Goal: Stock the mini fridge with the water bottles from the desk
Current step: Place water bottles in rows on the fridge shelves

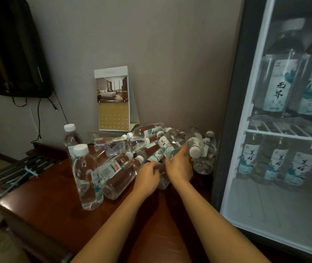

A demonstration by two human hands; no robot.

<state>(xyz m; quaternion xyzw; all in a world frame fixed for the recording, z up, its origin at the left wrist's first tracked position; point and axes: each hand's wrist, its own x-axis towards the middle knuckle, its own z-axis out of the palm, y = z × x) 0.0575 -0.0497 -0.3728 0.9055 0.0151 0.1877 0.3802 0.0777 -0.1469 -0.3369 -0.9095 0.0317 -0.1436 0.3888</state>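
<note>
Water bottles [124, 147] in a jumbled heap, that is the picture, and both arms are reaching in over the near edge of the desk [47, 205]. Nearest on the left side stands one upright bottle [87, 177], white cap on, with a second upright one [70, 137] behind it. Now the hands, close together at the near side of the heap: the right hand [179, 166] has its thumb and fingers wrapped round a labelled bottle [162, 149], while the left hand [147, 172] curls its fingers against that bottle's lower body; whether it truly grips or only steadies I cannot tell. The labelled bottle lies on the slant, base toward the person, cap pointing up and away toward the wall. Beside the right thumb a capped bottle [195, 151] pokes its cap toward the camera. Further back the rest of the heap sprawls on its sides toward the back right corner of the desk, a calendar [113, 99] propped at the back edge, a television [9, 54] on the wall at far left. And the mini fridge [232, 130] stands open hard by the desk's right edge, bottles upright above and below its wire shelf [284, 128]. So the target lies straight to the right of the grip, the right hand is the nearer one, and the bottle will likely need turning upright on the way.
</note>
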